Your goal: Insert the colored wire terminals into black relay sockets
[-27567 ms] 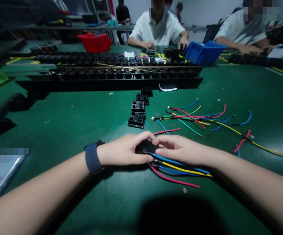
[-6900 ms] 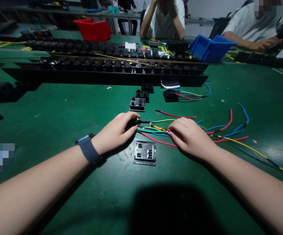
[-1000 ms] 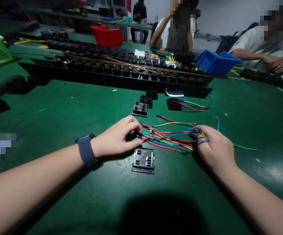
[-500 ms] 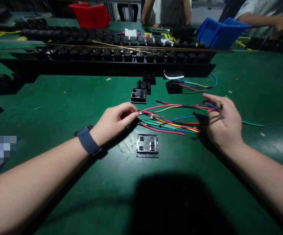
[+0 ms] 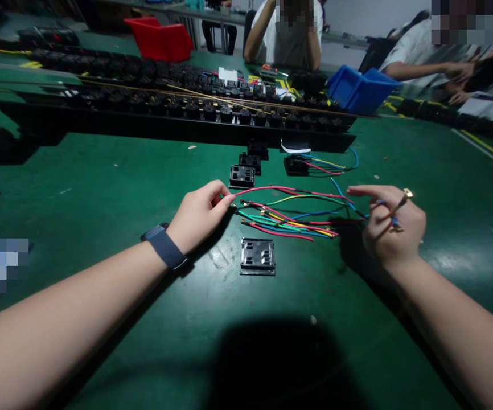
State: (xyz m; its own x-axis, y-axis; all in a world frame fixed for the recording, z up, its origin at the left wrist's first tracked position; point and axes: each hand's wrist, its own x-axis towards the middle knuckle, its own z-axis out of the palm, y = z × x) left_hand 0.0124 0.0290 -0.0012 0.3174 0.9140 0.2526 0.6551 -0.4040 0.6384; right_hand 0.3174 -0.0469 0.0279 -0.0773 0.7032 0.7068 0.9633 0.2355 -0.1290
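Observation:
Between my two hands, several red, green, yellow and blue wires (image 5: 289, 215) lie spread on the green table. My left hand (image 5: 201, 213), with a dark watch on its wrist, pinches the left end of a red wire (image 5: 267, 187). Fingers of my right hand (image 5: 395, 225) are curled round a few wires, whose metal ends stick out above the knuckles; the index finger points left. Just below the wires lies a black plastic housing (image 5: 257, 256), its inner side up. Another black housing (image 5: 242, 176) sits above the wires, beside my left fingertips.
Farther back, a long black rack (image 5: 178, 128) holds rows of black parts. A wired black block (image 5: 296, 165) lies before it. A red bin (image 5: 161, 41) and a blue bin (image 5: 361, 90) stand behind. Two people sit across the table (image 5: 144, 165).
The view has tilted up and shifted right. My right hand has turned, and the wire ends in it now stick up higher. My left hand still pinches the red wire.

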